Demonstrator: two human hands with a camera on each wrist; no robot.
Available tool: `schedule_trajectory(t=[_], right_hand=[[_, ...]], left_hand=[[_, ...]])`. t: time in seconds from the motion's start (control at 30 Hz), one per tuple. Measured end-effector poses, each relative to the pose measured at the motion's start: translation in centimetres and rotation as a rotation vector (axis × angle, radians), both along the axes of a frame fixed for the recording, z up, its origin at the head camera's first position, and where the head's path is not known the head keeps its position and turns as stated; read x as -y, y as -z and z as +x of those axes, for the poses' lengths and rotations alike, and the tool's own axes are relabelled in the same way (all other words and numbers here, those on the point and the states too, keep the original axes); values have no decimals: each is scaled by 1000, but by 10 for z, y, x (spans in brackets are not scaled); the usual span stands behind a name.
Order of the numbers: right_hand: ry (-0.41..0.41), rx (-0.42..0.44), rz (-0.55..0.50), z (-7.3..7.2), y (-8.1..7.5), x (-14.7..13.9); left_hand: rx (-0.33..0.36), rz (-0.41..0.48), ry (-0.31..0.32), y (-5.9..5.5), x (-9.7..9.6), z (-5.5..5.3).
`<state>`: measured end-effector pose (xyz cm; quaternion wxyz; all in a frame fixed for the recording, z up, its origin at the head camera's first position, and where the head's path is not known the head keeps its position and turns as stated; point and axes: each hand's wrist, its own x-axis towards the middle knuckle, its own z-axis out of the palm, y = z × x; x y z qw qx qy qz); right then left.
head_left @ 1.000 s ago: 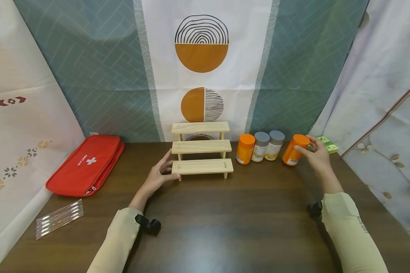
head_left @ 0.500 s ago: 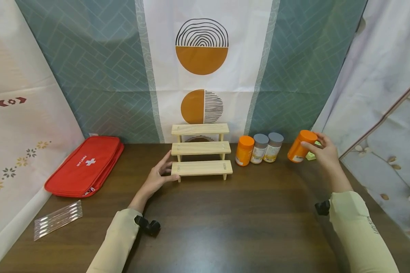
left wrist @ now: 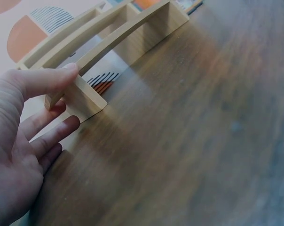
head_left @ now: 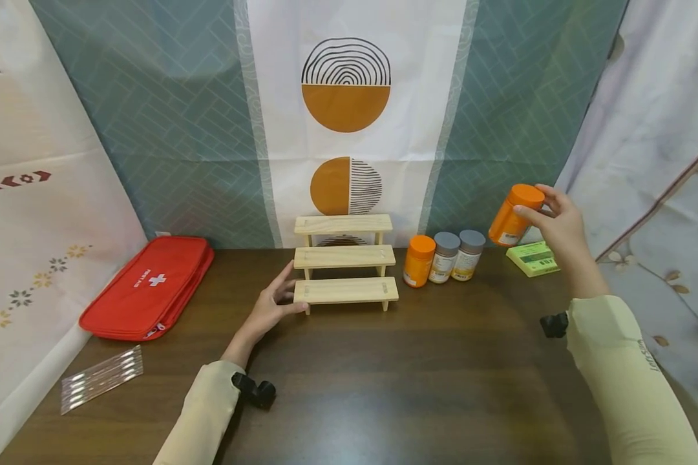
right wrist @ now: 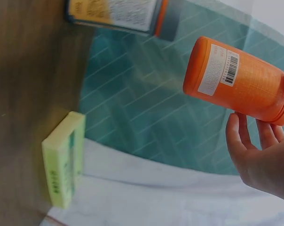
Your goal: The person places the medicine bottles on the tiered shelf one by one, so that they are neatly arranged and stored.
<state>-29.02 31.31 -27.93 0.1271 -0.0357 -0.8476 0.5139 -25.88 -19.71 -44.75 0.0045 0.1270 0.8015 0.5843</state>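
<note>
High above the table at the right, my right hand (head_left: 561,226) holds an orange pill bottle (head_left: 514,216) by its cap end, between thumb and fingers. The bottle is tilted, and a barcode label shows on it in the right wrist view. My left hand (head_left: 267,303) grips the left end of a three-tier wooden display stand (head_left: 343,290). In the left wrist view the thumb (left wrist: 48,81) lies on the end of the stand's lowest tier, with fingers beside and under it. Beside the stand are another orange bottle (head_left: 419,261) and two grey-capped bottles, one nearer (head_left: 444,258) and one farther right (head_left: 468,256).
A green and yellow box (head_left: 533,259) lies at the right, below the raised bottle. On the left are a red first-aid pouch (head_left: 151,287) and a clear pack of swabs (head_left: 101,379). Patterned cloth (head_left: 349,148) hangs behind the brown table (head_left: 395,387).
My right hand has lifted the orange pill bottle off the table, moving up and slightly right. The green box is more exposed now. My left hand has stayed on the stand.
</note>
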Motion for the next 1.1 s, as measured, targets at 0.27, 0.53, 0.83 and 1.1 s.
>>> schedule_trajectory(t=[0.27,0.53,0.83,1.1], right_hand=[[-60,-63,38,-9,-18,33],[-124,-104,71,-30,-23,82],[-241,-126,55,-44,-32,135],[-270,-119,36,-48,-25,173]], left_hand=[[13,4,-13,-3,2,1],[-2,-2,0,-3,0,1],[1,22,-13,-3,-2,0],[10,8,-1,-2,-4,2]])
